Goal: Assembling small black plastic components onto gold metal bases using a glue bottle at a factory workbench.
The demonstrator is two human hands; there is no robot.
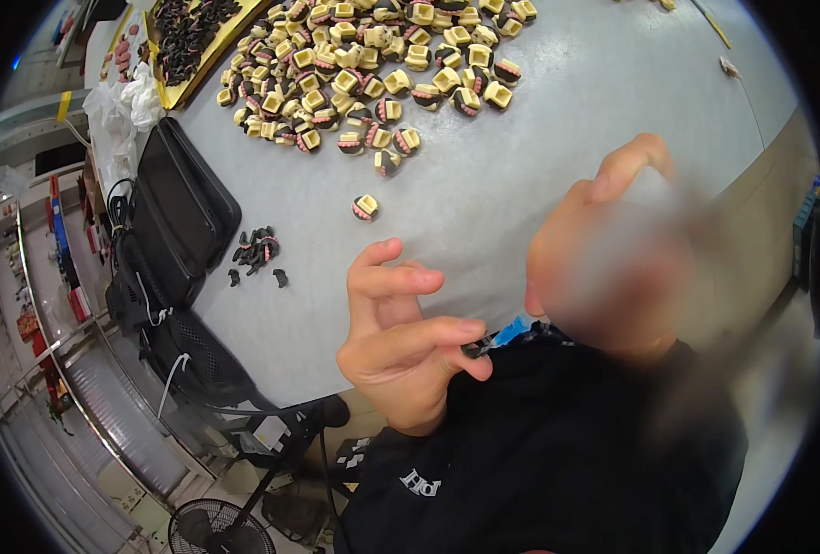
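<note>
My left hand (401,346) pinches a small black part (475,349) between thumb and forefinger, its other fingers bent loosely above. Against that part, or just beside it, comes the tip of a blue nozzle (513,330) with a clear narrow end. My right hand (580,245) is closed around whatever carries this nozzle; a blurred patch covers much of that hand, so the body of the tool is hidden. On the grey table beyond my left hand lies a single cream, black and pink piece (365,207). A small cluster of black parts (257,249) sits to the left.
A large heap of cream, black and pink pieces (345,78) spreads over the far table (557,120). At the far left stands a yellow-edged tray (184,92) of dark parts. Black cases (174,212) line the left edge, near white plastic bags (119,106). A fan (221,528) stands below.
</note>
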